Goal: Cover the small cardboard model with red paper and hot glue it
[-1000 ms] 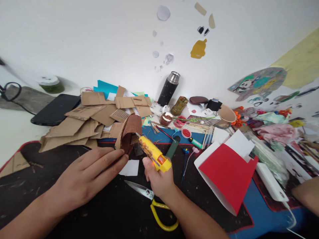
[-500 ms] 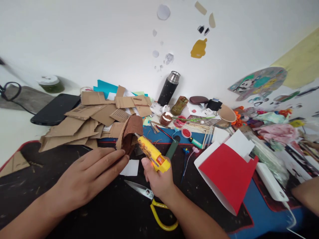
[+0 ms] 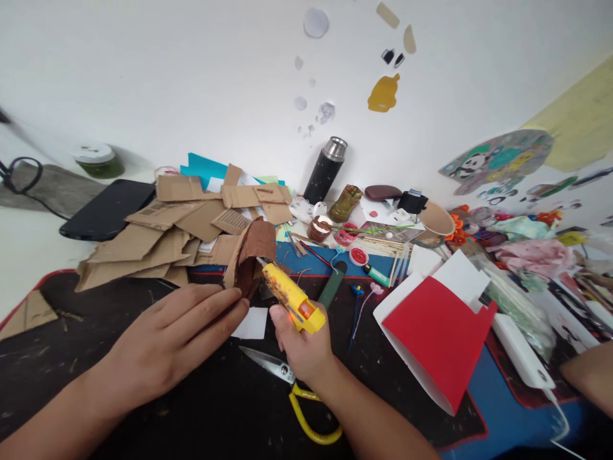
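My left hand (image 3: 167, 342) grips the lower edge of a curved brown cardboard piece (image 3: 251, 252) and holds it upright over the black mat (image 3: 96, 383). My right hand (image 3: 301, 348) is wrapped round a yellow glue gun (image 3: 290, 295). The gun's nozzle points up and left and touches the inside of the cardboard piece. A small white paper square (image 3: 251, 322) lies on the mat between my hands.
Yellow-handled scissors (image 3: 299, 396) lie just below my right hand. Cardboard scraps (image 3: 158, 236) pile up behind at the left. A red and white folded card (image 3: 438, 332), a black flask (image 3: 325, 169), craft clutter and another person's arm (image 3: 587, 380) are at the right.
The glue gun's nozzle has crept up and left, further into the cardboard piece. My left hand has stayed in place.
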`<state>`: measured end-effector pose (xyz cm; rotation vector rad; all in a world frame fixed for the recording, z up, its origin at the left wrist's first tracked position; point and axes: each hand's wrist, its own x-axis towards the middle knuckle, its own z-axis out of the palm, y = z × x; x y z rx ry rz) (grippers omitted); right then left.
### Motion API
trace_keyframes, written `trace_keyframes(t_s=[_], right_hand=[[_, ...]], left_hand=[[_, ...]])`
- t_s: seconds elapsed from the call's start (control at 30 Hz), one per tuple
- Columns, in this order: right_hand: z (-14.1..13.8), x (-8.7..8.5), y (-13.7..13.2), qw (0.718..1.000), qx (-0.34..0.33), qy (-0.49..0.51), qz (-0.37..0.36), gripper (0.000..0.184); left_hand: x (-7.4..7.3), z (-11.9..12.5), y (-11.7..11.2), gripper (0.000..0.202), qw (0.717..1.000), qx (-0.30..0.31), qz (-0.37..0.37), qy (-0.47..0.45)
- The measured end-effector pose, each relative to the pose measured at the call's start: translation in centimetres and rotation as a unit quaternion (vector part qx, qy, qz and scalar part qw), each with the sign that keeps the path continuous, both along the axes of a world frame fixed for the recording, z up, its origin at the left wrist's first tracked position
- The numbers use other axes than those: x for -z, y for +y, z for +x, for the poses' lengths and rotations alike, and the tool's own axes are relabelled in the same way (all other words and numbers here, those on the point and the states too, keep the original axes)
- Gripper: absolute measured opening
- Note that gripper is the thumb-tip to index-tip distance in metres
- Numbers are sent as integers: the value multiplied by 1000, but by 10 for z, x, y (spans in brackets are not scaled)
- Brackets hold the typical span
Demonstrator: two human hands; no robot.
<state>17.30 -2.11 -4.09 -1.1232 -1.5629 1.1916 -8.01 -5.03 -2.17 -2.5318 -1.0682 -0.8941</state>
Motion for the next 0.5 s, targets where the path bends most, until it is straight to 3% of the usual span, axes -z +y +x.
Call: trace_keyframes(t_s=[0.5], right_hand=[[0, 1, 0, 1000, -4, -17, 1, 66]], left_hand=[[7, 0, 2, 49, 1000, 8, 0, -6]])
